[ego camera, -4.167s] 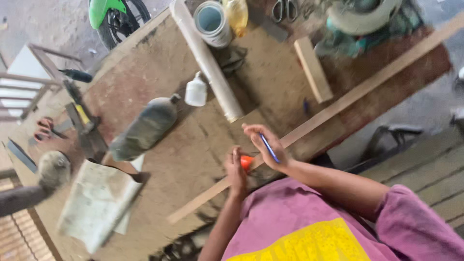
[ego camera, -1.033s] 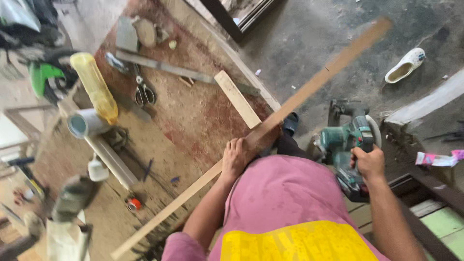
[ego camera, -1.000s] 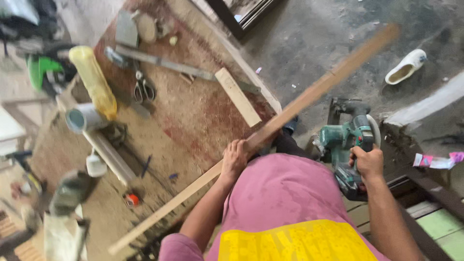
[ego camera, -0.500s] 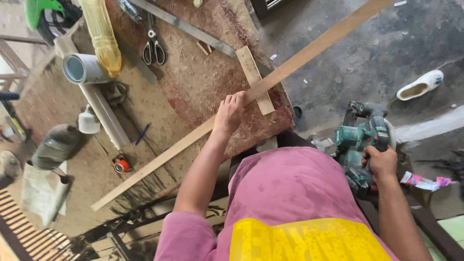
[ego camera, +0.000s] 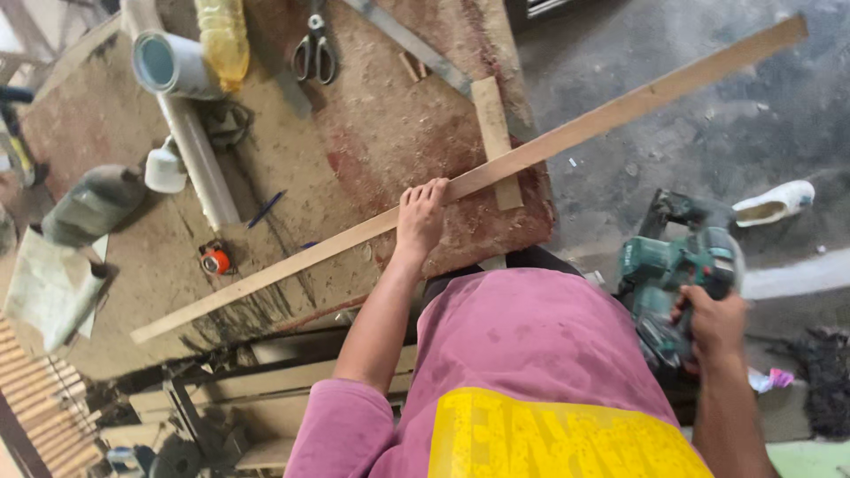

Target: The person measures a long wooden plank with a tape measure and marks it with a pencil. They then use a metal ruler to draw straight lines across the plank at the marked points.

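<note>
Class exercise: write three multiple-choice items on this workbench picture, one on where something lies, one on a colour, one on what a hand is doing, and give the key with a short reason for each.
1. Where do the scissors lie?
A. on the floor by the white shoe
B. at the far side of the workbench, near the yellow bottle
C. under the long wooden strip

2. What colour is the power saw?
A. green
B. orange
C. white

3. What is the left hand doing?
A. holding a pencil
B. hanging free off the bench
C. pressing flat on the long wooden strip

Key: 1 B, the scissors sit beside the yellow bottle on the workbench. 2 A, the saw's body is green. 3 C, its palm lies on the long wooden strip, while the right hand has its grip on the saw off the bench's edge.
</note>
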The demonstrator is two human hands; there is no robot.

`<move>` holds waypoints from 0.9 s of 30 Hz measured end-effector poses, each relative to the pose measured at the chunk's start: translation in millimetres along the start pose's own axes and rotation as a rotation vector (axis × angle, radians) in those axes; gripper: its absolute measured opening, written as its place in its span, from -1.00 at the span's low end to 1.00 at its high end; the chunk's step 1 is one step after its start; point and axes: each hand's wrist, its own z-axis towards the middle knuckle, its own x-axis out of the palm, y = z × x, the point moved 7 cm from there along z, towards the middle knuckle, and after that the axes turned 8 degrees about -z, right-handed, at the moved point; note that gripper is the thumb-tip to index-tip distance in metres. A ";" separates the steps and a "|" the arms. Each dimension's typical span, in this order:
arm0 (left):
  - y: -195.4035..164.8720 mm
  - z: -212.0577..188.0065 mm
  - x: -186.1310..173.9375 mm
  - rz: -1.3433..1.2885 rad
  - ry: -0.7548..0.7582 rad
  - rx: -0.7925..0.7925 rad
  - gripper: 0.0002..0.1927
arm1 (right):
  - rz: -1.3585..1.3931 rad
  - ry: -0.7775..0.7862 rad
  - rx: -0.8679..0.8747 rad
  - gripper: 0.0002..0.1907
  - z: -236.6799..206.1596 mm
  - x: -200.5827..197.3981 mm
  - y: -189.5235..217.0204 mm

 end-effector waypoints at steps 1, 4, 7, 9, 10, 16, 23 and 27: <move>5.6 -2.1 -2.3 -0.045 -0.026 -0.050 -0.25 | -0.028 0.003 -0.016 -0.93 -8.4 0.7 14.9; 23.5 -14.8 -10.6 -0.138 -0.118 -0.187 0.06 | -0.122 0.074 -0.118 -0.88 -46.3 2.1 70.9; 39.9 -42.8 -19.1 -0.132 -0.193 -0.270 0.13 | -0.654 0.073 -0.311 -0.72 -92.5 6.2 137.5; 51.2 -63.3 -17.4 -0.131 -0.188 -0.321 0.13 | -0.875 0.135 -0.491 -0.60 -119.3 24.3 183.5; 55.9 -72.9 -15.4 -0.119 -0.183 -0.319 0.14 | -0.914 0.162 -0.520 -0.57 -126.5 39.1 200.7; 94.6 -115.3 -15.7 -0.155 -0.200 -0.352 0.10 | -1.077 0.351 -1.077 -0.38 -158.2 205.7 313.0; 139.3 -140.8 -41.8 -0.259 -0.020 -0.400 -0.01 | -1.611 0.455 -1.530 -0.24 -165.4 474.7 317.7; 156.9 -138.8 -46.5 -0.228 -0.016 -0.336 -0.13 | -1.510 0.522 -1.792 -0.27 -154.1 565.1 288.7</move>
